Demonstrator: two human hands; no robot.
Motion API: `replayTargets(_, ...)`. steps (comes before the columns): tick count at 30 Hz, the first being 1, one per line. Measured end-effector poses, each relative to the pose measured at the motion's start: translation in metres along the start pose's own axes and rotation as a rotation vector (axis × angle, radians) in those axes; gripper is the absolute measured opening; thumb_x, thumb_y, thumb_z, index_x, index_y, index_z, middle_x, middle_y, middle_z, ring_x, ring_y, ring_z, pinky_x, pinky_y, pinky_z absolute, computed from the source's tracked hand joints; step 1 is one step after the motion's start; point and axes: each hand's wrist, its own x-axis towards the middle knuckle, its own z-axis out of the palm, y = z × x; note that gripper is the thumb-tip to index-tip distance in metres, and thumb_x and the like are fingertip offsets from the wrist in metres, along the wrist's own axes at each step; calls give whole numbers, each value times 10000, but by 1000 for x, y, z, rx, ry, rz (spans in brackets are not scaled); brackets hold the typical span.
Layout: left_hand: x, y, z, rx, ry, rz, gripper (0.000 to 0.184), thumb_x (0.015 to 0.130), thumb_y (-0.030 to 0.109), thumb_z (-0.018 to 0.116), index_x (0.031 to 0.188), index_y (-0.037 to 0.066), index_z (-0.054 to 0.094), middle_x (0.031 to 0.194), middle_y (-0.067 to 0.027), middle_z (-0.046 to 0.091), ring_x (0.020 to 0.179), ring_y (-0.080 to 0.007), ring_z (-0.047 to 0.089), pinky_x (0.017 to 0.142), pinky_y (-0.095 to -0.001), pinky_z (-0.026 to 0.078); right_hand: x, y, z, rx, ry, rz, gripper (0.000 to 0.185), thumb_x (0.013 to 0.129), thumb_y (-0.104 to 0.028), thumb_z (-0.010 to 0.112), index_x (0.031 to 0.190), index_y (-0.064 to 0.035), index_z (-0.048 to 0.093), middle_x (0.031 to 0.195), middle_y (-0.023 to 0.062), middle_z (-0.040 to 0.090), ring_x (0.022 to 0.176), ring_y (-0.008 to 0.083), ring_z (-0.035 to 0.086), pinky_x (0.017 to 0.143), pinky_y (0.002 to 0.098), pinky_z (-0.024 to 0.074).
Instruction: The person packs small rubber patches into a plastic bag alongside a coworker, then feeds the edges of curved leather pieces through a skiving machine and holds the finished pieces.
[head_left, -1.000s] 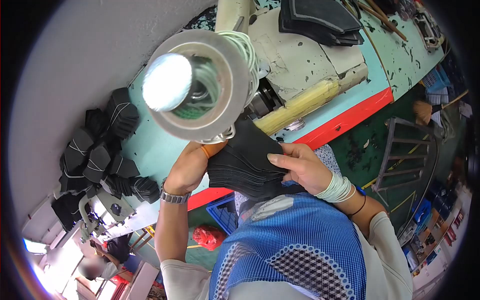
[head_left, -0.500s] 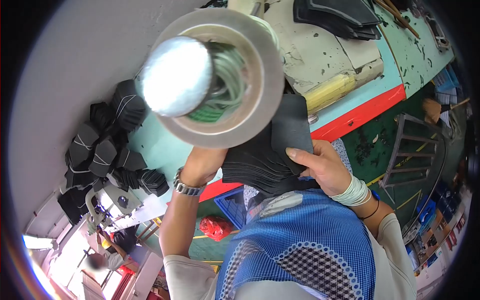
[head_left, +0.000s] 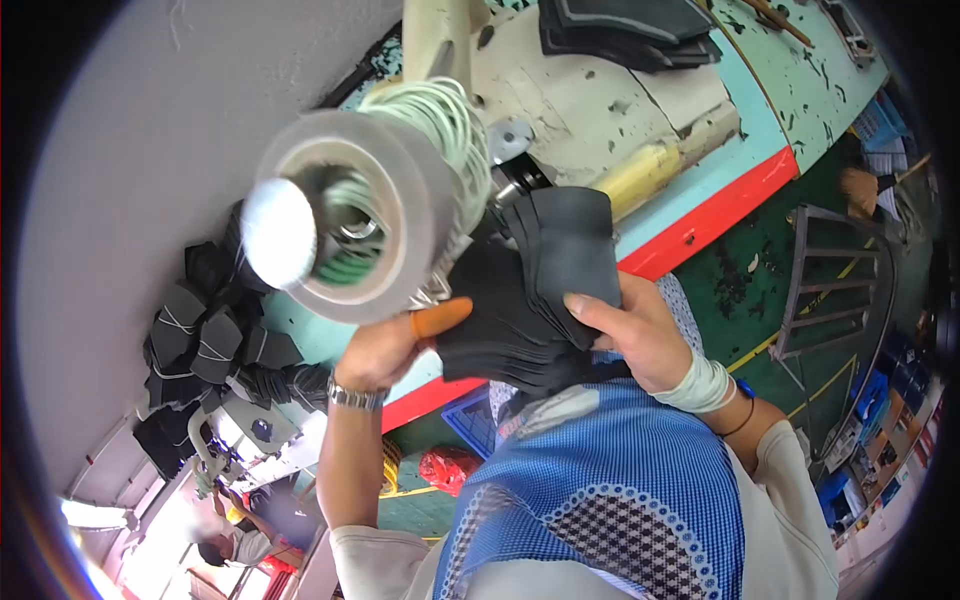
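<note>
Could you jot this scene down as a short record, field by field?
Left hand: holds the left side of the black sheets; watch on wrist
Right hand: holds their right side, thumb on top; pale bands around wrist
Black sheets: stacked, partly fanned
On the table: tied black bundles
Clothing: blue checked apron

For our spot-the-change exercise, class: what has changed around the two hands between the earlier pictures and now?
Several black sheets have been fanned rightward from the stack, held by the right hand; a second ago they lay closer together. Nothing was visibly let go: the left hand still holds the stack, and the pale bands remain on the right wrist.
</note>
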Motion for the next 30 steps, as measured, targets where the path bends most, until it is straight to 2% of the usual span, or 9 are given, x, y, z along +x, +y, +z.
replayTargets(4,-1,20,0,-168,-90,-271,185,932,111,590,1003,-48,651,967,-59,685,898,-88,636,801,-243,503,-4,10,8,125,-44,70,337,888,-183,644,1132,42,592,1007,80,663,809,103,634,643,223,502)
replayTargets(8,-5,9,-9,-312,-124,-269,262,922,113,577,1111,-65,610,1049,-107,672,981,-140,644,872,-257,496,-2,7,3,77,-29,11,301,880,-191,640,1084,30,620,916,44,653,744,80,598,604,215,475)
replayTargets(11,-23,24,-7,-597,-302,-210,516,877,48,630,1341,-72,439,1255,-140,578,1151,-189,566,994,-307,439,-4,8,2,59,-10,-15,275,877,-185,636,1048,30,636,879,34,653,725,64,582,595,213,470)
replayTargets(12,-24,21,-10,-501,-411,-145,649,862,22,636,1417,-82,316,1338,-151,514,1229,-200,506,1058,-319,382,-3,9,0,54,-15,-16,277,877,-186,637,1051,30,635,882,34,654,726,64,583,594,214,470)
replayTargets(15,-16,16,-3,-498,-147,-355,489,878,48,656,1311,-91,473,1224,-143,591,1116,-187,575,962,-295,456,-3,7,6,109,10,-20,266,882,-157,629,1066,35,626,914,44,663,749,70,594,604,221,477)
replayTargets(17,-6,-9,2,-186,-7,-174,230,969,104,534,1053,-91,622,928,-102,697,787,-120,666,716,-240,537,-3,8,10,140,8,-39,259,885,-137,624,1073,40,620,936,53,667,766,76,604,617,226,487)
replayTargets(22,-1,9,5,27,-42,-138,268,990,162,523,1011,-75,646,898,-85,696,764,-106,650,701,-232,524,-7,4,8,134,24,-15,260,891,-104,607,1106,41,597,990,79,668,834,98,620,701,246,509)
replayTargets(25,-12,5,7,-266,13,-149,246,982,156,537,1016,-64,641,906,-78,691,798,-96,644,715,-232,518,-8,-1,7,58,42,-57,258,885,-97,609,1102,43,597,993,81,669,862,103,621,741,251,506)
replayTargets(30,2,3,-2,121,-38,-212,187,966,134,559,951,-36,634,845,-26,656,729,-59,583,653,-223,475,-6,4,12,72,48,-55,262,874,-83,616,1103,43,596,995,72,668,870,105,614,762,257,499)
